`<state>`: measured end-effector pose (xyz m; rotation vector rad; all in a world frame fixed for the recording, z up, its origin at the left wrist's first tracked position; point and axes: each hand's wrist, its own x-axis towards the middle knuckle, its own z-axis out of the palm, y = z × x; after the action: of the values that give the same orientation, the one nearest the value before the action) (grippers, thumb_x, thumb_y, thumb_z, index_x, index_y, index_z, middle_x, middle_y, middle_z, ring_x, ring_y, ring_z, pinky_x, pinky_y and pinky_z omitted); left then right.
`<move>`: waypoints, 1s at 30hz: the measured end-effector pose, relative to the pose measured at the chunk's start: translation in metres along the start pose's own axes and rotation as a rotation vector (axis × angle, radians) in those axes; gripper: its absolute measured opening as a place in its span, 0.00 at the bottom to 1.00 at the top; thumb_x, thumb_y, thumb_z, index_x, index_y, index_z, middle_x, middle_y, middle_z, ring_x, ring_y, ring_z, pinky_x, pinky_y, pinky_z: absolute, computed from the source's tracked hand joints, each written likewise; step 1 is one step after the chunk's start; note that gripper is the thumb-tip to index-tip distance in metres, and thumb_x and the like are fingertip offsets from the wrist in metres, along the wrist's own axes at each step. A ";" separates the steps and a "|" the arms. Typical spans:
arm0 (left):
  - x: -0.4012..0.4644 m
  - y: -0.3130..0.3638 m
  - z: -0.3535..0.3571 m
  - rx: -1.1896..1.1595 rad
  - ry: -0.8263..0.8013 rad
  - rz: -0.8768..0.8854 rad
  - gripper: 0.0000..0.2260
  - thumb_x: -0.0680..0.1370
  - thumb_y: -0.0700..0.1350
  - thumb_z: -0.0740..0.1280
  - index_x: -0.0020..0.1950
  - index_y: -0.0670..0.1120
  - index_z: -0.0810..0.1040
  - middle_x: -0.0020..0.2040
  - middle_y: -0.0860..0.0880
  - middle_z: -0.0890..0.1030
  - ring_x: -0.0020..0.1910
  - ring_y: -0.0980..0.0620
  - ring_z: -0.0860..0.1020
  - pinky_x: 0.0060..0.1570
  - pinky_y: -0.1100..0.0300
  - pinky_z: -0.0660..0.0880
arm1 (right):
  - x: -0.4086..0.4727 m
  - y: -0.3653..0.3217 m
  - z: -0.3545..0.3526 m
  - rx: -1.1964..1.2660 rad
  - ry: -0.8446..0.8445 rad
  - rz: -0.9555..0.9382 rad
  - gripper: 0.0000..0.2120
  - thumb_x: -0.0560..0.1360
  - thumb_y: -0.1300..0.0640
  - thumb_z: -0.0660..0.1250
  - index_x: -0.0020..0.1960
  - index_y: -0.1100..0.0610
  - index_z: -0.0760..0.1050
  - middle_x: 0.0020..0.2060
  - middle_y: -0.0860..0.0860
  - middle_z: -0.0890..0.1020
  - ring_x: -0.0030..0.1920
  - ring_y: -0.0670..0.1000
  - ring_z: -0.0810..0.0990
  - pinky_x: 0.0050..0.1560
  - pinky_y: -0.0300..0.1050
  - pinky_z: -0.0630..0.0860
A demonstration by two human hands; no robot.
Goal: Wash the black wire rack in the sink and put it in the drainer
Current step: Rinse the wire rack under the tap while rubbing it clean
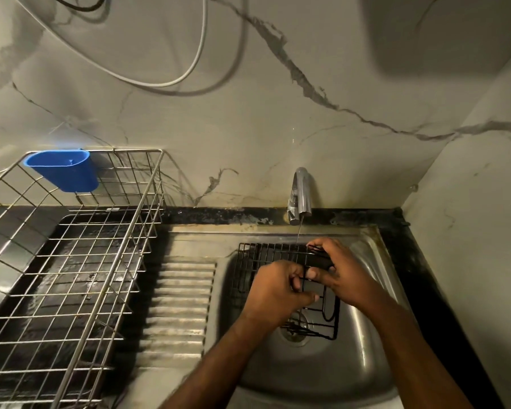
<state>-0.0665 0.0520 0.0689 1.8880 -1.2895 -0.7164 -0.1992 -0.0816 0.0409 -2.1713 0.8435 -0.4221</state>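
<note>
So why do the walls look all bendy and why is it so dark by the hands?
Head view: the wide-angle lens bows the straight lines, so the drainer splays outward and the walls curve; dim yellowish light leaves the black wire rack hard to see against the sink, which shows soft glare; the left hand and right hand look slightly soft; a big shadow sits top right.

Both hands' fingers (314,273) curled, apparently gripping.
</note>
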 end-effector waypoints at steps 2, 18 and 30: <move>0.001 0.002 -0.003 0.034 0.022 0.039 0.10 0.69 0.46 0.79 0.40 0.44 0.79 0.34 0.54 0.76 0.32 0.57 0.73 0.32 0.66 0.69 | -0.003 -0.007 -0.001 0.040 0.072 -0.016 0.29 0.64 0.28 0.66 0.59 0.43 0.70 0.54 0.40 0.75 0.56 0.40 0.76 0.49 0.34 0.74; -0.031 -0.023 -0.015 -0.264 0.095 0.023 0.37 0.71 0.65 0.75 0.76 0.59 0.66 0.71 0.57 0.71 0.70 0.61 0.71 0.68 0.62 0.71 | -0.013 -0.028 -0.004 -0.216 0.279 0.439 0.33 0.70 0.25 0.56 0.48 0.54 0.79 0.37 0.49 0.81 0.38 0.50 0.79 0.42 0.45 0.78; -0.021 -0.023 -0.017 -0.109 0.363 -0.006 0.21 0.82 0.54 0.67 0.74 0.54 0.70 0.62 0.53 0.81 0.61 0.55 0.79 0.61 0.50 0.79 | -0.030 -0.041 -0.013 0.266 0.144 0.534 0.32 0.70 0.25 0.51 0.57 0.48 0.75 0.46 0.51 0.83 0.41 0.54 0.85 0.39 0.52 0.84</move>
<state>-0.0481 0.0811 0.0610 1.8305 -0.9954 -0.4122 -0.2102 -0.0475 0.0800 -1.6064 1.3184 -0.3918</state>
